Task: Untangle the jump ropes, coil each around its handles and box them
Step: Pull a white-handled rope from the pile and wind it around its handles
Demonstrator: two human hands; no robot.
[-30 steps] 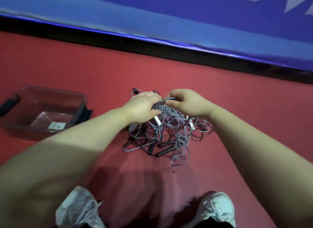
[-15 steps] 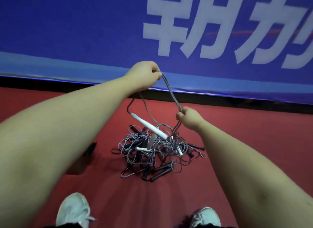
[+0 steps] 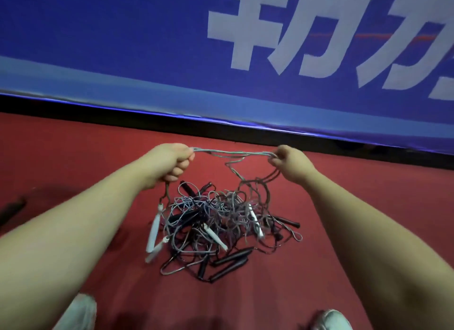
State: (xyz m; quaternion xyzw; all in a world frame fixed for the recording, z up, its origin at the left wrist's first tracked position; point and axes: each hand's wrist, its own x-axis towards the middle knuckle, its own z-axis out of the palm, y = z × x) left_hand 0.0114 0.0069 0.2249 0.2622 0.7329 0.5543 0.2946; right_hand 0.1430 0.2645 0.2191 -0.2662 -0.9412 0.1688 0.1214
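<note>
My left hand [image 3: 172, 162] and right hand [image 3: 291, 164] both grip one rope [image 3: 233, 153] tight above the pile [image 3: 216, 219], to pull it free.

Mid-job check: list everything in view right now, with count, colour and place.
rope strands: a few, grey, stretched between both hands
rope tangle: one pile, grey, on the floor below the hands
white handles: four seen, two below the left hand, two in the pile
black handles: several, count unclear, in and around the pile
floor: red
banner: one, blue with white characters, behind
dark object: one, left edge, unidentifiable
shoes: two, white, bottom edge
left hand: grips the strands
right hand: pinches the strands
</note>
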